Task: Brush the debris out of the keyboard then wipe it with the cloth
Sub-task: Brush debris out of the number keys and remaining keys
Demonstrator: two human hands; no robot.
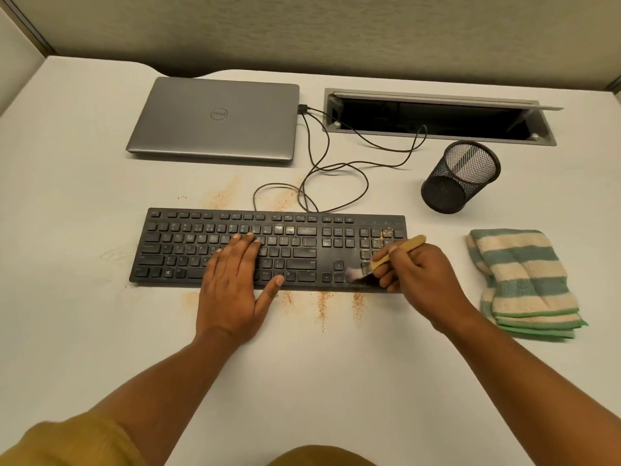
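Bristles of the brush [411, 244] are blurred. The left hand [235, 280] hides middle keys of the keyboard [188, 243]; the right hand [416, 274] hides its near-right corner.

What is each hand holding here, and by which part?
The right hand grips the wooden-handled brush by its handle; the left hand holds nothing, resting flat on the black keyboard.

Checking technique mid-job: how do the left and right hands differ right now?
The left hand lies flat with straight fingers on the middle keys of the keyboard; the right hand curls round the brush. The left holds nothing; the right sets the bristles at the keyboard's right end. Both are over the keyboard.
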